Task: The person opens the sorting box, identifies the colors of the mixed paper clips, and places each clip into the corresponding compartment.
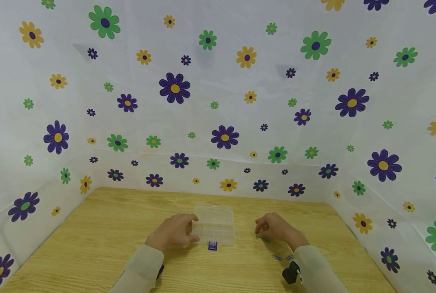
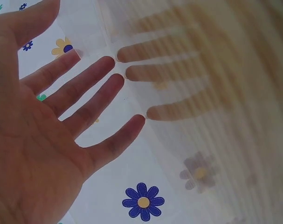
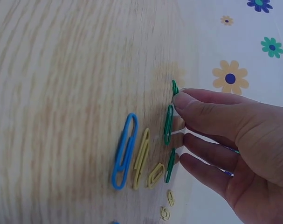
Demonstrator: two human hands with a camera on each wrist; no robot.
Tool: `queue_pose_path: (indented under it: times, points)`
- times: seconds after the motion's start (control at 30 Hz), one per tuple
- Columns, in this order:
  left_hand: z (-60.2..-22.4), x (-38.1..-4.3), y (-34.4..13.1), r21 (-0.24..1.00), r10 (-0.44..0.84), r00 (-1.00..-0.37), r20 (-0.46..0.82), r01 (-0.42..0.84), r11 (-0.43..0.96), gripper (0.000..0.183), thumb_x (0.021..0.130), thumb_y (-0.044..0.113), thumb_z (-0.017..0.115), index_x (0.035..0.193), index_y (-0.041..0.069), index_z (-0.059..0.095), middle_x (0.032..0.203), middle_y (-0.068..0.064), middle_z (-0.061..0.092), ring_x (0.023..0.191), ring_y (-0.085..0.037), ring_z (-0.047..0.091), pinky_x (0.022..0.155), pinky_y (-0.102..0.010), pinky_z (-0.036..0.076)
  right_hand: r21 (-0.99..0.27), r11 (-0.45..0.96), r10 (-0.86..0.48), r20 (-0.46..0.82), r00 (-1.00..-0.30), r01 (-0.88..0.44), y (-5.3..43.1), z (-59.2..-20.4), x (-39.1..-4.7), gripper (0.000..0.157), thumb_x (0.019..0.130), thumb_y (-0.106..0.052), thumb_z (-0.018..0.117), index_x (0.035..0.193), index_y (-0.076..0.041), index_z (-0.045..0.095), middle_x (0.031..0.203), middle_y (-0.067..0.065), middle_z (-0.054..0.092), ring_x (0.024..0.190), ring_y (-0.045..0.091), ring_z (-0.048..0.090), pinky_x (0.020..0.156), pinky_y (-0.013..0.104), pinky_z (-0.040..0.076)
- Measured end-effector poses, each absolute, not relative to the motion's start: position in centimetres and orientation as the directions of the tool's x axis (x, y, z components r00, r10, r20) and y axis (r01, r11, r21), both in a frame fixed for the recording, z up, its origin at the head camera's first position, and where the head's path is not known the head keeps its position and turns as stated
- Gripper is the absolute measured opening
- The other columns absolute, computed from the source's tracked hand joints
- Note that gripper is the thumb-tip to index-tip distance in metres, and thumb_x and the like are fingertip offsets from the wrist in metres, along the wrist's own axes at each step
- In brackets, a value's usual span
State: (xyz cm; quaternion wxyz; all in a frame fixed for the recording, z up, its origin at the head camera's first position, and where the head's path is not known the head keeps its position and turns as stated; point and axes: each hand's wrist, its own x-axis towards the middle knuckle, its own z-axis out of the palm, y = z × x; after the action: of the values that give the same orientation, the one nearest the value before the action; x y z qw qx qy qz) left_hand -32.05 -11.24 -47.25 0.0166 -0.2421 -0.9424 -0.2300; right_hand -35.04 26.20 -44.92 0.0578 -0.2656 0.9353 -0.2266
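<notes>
A clear plastic compartment box [image 1: 218, 224] lies on the table, with a blue latch [image 1: 212, 245] at its near edge. My left hand [image 1: 174, 232] is by the box's left side, fingers spread and loosely bent; whether it touches the box I cannot tell. In the left wrist view its fingertips [image 2: 117, 81] meet the tabletop. To the right of the box, my right hand [image 1: 274, 228] pinches a green paper clip [image 3: 175, 87] between thumb and index finger. Beside that hand lie two more green paper clips [image 3: 168, 125], a blue paper clip [image 3: 125, 154] and several yellow paper clips [image 3: 141, 158].
The wood-grain table [image 1: 130, 215] is enclosed at the back and sides by a white flowered cloth [image 1: 210, 118]. Nearer my right sleeve lie more blue clips [image 1: 277, 257]. A dark strap piece [image 1: 291, 273] sits at the right wrist.
</notes>
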Motion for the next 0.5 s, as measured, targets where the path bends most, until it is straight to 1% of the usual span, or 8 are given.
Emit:
queue_pose_path:
  times: [0.27, 0.4, 0.5]
  points:
    - [-47.22, -31.95, -11.15, 0.44, 0.414, -0.902, 0.124, 0.424, 0.792, 0.058, 0.085, 0.045, 0.081, 0.131, 0.013, 0.064, 0.116, -0.008, 0.07, 0.111, -0.028, 0.065, 0.101, -0.056, 0.052, -0.408, 0.752, -0.548, 0.048, -0.835, -0.518, 26.37, -45.38, -35.31, 0.01, 0.084, -0.002, 0.081, 0.084, -0.012, 0.079, 0.128, 0.025, 0.07, 0.104, 0.04, 0.074, 0.085, 0.046, 0.062]
    - [-47.33, -32.05, -11.2, 0.446, 0.414, -0.902, 0.121, 0.422, 0.789, 0.059, 0.085, 0.045, 0.081, 0.131, 0.013, 0.063, 0.114, -0.007, 0.069, 0.109, -0.027, 0.064, 0.101, -0.055, 0.052, -0.396, 0.752, -0.552, 0.058, -0.832, -0.526, 26.39, -45.44, -35.36, 0.01, 0.084, -0.002, 0.081, 0.083, -0.012, 0.079, 0.128, 0.025, 0.071, 0.1, 0.038, 0.075, 0.082, 0.043, 0.062]
    - [-47.33, -31.99, -11.2, 0.446, 0.412, -0.903, 0.121, 0.421, 0.79, 0.059, 0.085, 0.045, 0.081, 0.13, 0.012, 0.063, 0.114, -0.007, 0.069, 0.109, -0.027, 0.063, 0.102, -0.055, 0.051, -0.389, 0.754, -0.552, 0.06, -0.832, -0.529, 26.37, -45.42, -35.27, 0.01, 0.085, -0.003, 0.081, 0.081, -0.012, 0.078, 0.128, 0.025, 0.071, 0.101, 0.037, 0.075, 0.082, 0.042, 0.062]
